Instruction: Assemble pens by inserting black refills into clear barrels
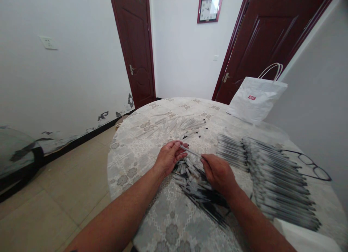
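A slim, pale grey pen [190, 151] is stretched between my two hands above the middle of the table. My left hand [169, 156] pinches its left end between thumb and fingers, the other fingers loosely curled. Its right end is gripped by my right hand [219, 174], closed with the back turned up. Below the hands lies a loose heap of short clear and black pen parts [189, 169], with thin dark sticks [208, 208] spread nearer me. Beyond the hands, clear pen tubes [179, 126] are scattered, with a few small black pieces near them.
Pens lie in dense rows [282, 186] on the right, beside a smaller row [231, 150]. Eyeglasses [312, 165] rest by the right edge. A white paper bag [257, 99] stands at the back right. A white object [304, 237] is at the near right. A patterned cloth [127, 168] covers the round table.
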Tool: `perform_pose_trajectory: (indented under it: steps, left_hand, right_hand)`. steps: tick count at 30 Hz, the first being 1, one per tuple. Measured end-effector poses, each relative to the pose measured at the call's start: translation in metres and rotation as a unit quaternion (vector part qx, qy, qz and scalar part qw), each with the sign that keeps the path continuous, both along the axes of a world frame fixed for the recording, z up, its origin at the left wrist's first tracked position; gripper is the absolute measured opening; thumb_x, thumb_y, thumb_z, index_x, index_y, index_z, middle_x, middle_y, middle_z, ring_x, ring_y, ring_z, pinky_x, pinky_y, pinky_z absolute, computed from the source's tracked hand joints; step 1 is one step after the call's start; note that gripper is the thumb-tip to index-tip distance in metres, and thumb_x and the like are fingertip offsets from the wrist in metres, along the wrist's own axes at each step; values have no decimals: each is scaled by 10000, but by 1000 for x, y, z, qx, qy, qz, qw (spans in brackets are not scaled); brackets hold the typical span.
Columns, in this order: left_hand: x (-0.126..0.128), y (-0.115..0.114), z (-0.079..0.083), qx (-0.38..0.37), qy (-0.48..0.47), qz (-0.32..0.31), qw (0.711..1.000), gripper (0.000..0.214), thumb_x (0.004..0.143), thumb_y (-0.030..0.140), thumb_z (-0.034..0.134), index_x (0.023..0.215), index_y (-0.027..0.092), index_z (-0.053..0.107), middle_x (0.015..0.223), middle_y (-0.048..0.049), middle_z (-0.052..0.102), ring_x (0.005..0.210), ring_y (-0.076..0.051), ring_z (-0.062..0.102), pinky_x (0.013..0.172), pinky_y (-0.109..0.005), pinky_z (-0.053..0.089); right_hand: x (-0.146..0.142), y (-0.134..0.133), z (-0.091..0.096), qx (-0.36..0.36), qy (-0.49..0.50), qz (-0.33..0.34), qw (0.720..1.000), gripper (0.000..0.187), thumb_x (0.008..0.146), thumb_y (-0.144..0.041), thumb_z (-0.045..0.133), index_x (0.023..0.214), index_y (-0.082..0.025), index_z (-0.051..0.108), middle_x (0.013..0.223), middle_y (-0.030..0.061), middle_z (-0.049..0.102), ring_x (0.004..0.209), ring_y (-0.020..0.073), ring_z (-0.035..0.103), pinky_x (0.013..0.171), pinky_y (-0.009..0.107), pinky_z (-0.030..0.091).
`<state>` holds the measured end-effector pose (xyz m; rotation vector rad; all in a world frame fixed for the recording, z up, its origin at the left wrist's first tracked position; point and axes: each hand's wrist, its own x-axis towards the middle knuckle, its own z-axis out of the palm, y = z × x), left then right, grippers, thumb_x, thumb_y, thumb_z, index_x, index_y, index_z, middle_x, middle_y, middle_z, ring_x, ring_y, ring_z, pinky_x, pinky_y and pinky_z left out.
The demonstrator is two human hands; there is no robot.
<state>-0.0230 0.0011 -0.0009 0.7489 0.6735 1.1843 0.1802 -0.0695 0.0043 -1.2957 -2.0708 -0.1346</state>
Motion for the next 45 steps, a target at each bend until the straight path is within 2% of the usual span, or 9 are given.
perform_pose_trajectory:
  steps: [5,11,17,23,26,29,35,38,45]
  left_hand:
    - [2,-2,4,9,5,22,1000,234,855,311,693,981,130,616,1046,-169,728,970,-241,715,797,-322,589]
    - [4,-4,5,36,36,11,999,301,827,375,715,993,137,635,1043,-165,728,984,-251,705,820,-361,584]
    - [2,-9,12,144,246,11,958,401,809,473,685,1091,189,714,892,-55,718,757,-191,697,706,-321,589]
    - [4,-15,11,229,320,-51,918,333,779,445,710,1011,209,751,929,-50,721,724,-190,691,686,-299,558]
    - [6,-16,6,257,338,-66,903,300,791,408,706,1013,211,746,811,-39,718,694,-184,674,672,-286,538]
    - [5,-12,3,241,351,-45,904,301,807,409,686,1019,201,734,723,-26,703,628,-175,658,643,-282,520]
    - [-4,-1,5,218,388,29,895,322,802,445,676,996,194,726,646,-4,676,578,-166,635,605,-268,491]
    - [-9,3,6,213,413,49,884,358,794,473,674,1016,196,722,751,-23,711,615,-173,651,602,-269,505]
    - [-18,8,6,225,449,82,861,358,817,483,635,1020,198,709,903,-45,733,691,-189,669,605,-274,528]
  right_hand:
    - [-8,-4,6,-116,145,-14,982,225,960,-354,491,926,-208,659,756,37,679,679,170,627,649,267,456]
    - [-5,4,6,-356,357,-7,864,311,933,-456,484,820,-189,595,580,-38,563,418,102,453,410,212,323]
    - [1,0,19,-196,149,7,969,153,943,-290,526,929,-213,658,816,2,694,761,141,625,718,245,442]
    - [-1,-3,20,-109,0,21,994,134,944,-252,557,1030,-191,640,949,66,669,918,187,592,848,297,442]
    - [12,-3,26,-96,-46,20,994,116,931,-235,576,1002,-195,659,982,77,635,946,192,565,861,304,437]
    - [40,-2,32,-111,-88,-47,989,136,933,-245,569,973,-197,690,950,78,617,928,191,569,848,298,435]
    - [94,6,25,-235,-182,-206,932,152,884,-243,592,931,-198,730,953,91,686,907,195,627,811,271,436]
    - [98,10,14,-286,-206,-227,908,170,851,-212,590,931,-194,739,985,107,716,923,208,652,800,272,438]
    - [96,16,7,-301,-212,-251,895,209,854,-198,558,961,-185,737,1020,130,730,952,220,665,812,281,439]
